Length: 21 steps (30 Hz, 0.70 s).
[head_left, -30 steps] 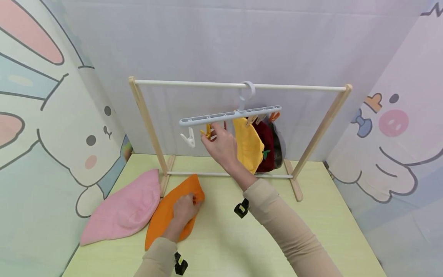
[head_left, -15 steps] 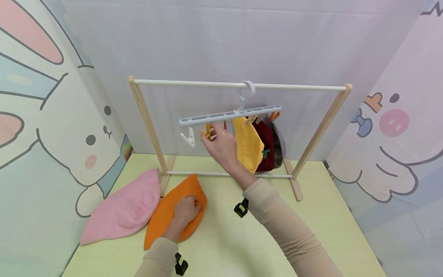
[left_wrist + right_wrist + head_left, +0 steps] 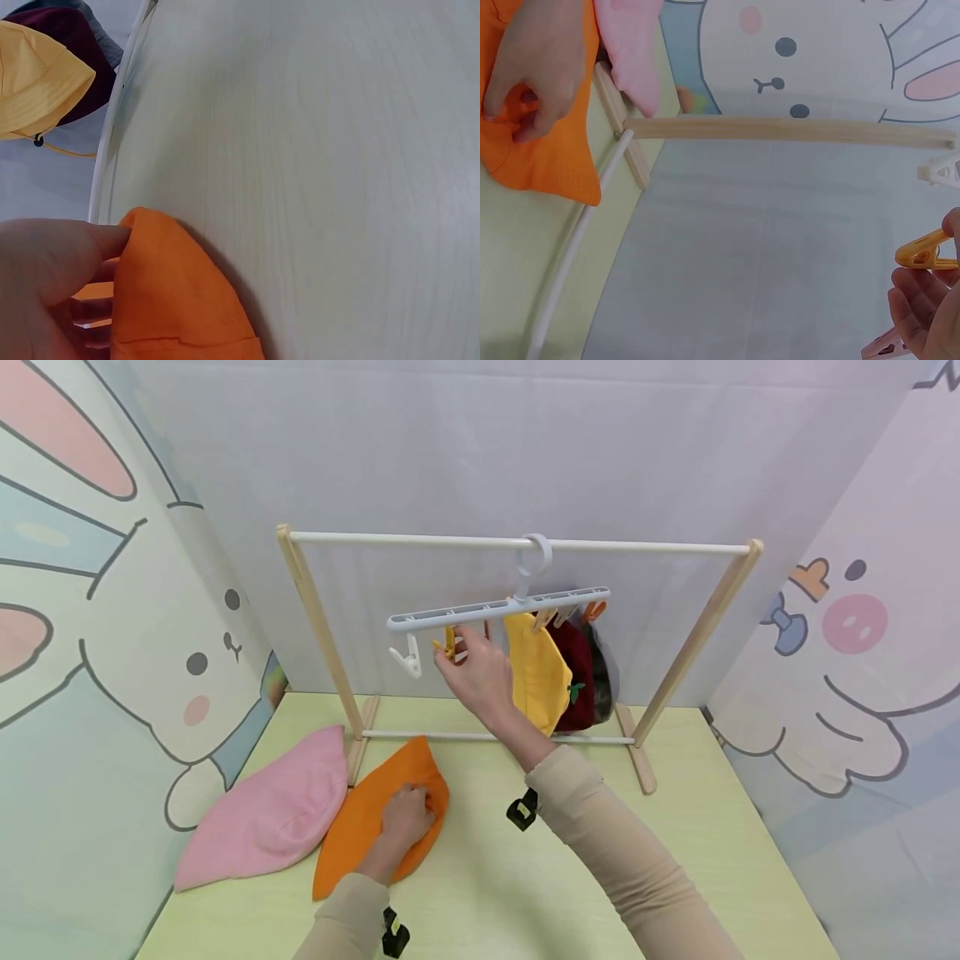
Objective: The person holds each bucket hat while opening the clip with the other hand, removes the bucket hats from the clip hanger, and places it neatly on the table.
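Even light is filling the head view and laying a faint shadow across the table (image 3: 495, 860); both wrist views are running dimmer and greyer, the left catching pale table glare and shadow beside the orange hat (image 3: 172, 289).

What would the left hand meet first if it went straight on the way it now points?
Past the orange hat it holds, the left hand would probably meet the white bottom rail first, judging by the head view; depth is unclear, so it might pass above.
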### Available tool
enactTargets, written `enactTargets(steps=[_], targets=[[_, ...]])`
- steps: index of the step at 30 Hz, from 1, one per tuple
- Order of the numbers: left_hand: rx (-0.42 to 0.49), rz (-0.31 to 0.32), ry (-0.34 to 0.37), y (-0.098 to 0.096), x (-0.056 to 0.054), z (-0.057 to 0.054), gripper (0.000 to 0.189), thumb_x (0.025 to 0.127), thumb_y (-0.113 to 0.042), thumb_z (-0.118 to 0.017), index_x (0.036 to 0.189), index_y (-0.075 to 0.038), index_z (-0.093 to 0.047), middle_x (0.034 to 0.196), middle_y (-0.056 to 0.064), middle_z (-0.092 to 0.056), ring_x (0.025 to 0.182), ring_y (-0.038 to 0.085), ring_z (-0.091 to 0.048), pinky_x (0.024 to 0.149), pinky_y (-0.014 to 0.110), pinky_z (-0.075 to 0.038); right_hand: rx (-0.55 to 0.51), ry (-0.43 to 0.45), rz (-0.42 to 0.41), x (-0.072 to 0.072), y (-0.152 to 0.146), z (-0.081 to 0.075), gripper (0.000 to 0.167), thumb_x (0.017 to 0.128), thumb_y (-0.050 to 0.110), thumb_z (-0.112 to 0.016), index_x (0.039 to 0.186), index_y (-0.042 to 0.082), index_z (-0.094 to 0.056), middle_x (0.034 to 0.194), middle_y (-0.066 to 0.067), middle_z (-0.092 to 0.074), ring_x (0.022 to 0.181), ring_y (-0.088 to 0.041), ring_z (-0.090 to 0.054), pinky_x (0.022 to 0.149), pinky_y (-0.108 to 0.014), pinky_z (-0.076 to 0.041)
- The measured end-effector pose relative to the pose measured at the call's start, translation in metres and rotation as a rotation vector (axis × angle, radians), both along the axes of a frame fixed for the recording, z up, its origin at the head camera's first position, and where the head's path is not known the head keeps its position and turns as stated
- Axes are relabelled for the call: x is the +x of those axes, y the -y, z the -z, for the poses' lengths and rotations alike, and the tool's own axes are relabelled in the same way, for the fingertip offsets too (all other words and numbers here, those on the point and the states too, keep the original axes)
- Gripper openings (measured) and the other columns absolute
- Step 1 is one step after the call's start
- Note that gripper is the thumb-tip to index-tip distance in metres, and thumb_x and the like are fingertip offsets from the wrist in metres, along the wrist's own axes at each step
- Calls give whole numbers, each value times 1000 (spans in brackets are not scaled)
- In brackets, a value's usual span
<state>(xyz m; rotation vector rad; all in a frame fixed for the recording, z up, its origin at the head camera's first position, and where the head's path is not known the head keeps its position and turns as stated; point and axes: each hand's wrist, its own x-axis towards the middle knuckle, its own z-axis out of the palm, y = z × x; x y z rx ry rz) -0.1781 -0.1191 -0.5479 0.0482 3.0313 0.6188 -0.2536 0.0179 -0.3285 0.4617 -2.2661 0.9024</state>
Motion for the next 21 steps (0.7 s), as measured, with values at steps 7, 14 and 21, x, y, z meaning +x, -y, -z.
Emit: enactTargets(steps=[7, 14, 21], targets=[[-15, 3, -10, -1, 1, 3, 26, 78, -17, -67, 102, -8, -64, 101, 15, -55, 87, 32, -52, 60, 45, -47, 17, -5, -3, -2, 2, 0, 24, 83, 29, -63, 100, 14, -61, 80, 1, -68, 64, -12, -65, 53, -25, -47], [-33, 3, -24, -2, 2, 5, 29, 79, -18, -67, 106, -8, -62, 107, 16, -55, 90, 33, -52, 60, 45, -48, 32, -32, -3, -3, 6, -1, 27, 83, 27, -63, 105, 11, -59, 82, -1, -68, 67, -13, -65, 53, -25, -47], [-47, 0, 6, -4, 1, 4, 33, 81, -17, -67, 111, -6, -61, 111, 17, -52, 92, 34, -50, 62, 46, -48, 49, -33, 13, -1, 9, -3, 28, 83, 30, -63, 103, 11, -57, 81, 0, -69, 65, -11, -65, 51, -25, -46]])
